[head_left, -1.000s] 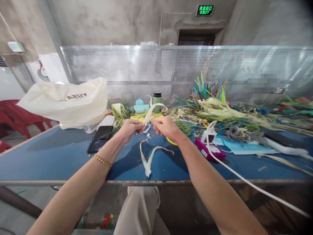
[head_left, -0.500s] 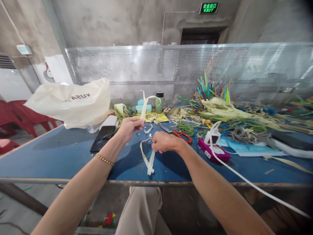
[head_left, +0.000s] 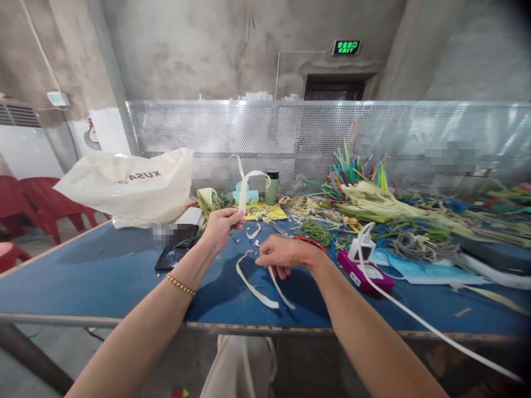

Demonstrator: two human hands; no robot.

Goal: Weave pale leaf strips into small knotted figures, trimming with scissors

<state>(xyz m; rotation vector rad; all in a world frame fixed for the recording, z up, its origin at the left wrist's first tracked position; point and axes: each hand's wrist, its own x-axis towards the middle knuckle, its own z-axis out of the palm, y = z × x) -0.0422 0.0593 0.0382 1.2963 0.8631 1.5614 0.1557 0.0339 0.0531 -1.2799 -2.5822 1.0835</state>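
My left hand is raised above the blue table and pinches a pale husk strip that curls upward from its fingers. My right hand is lower, just above the table, its fingers closed on the upper end of a second pale strip that trails toward me. Another loose pale strip lies beside it on the table. Red-handled scissors lie just behind my right hand. A gold bracelet circles my left wrist.
A cream plastic bag and a dark phone sit left. A purple device with a white charger cable lies right. Corn husks and coloured strips pile up before a perforated metal screen. Red chairs stand far left.
My right hand left the strip in my left hand, dropped to the table and took hold of a loose strip, drawing it straight. The left hand stayed raised. The camera tilted up.
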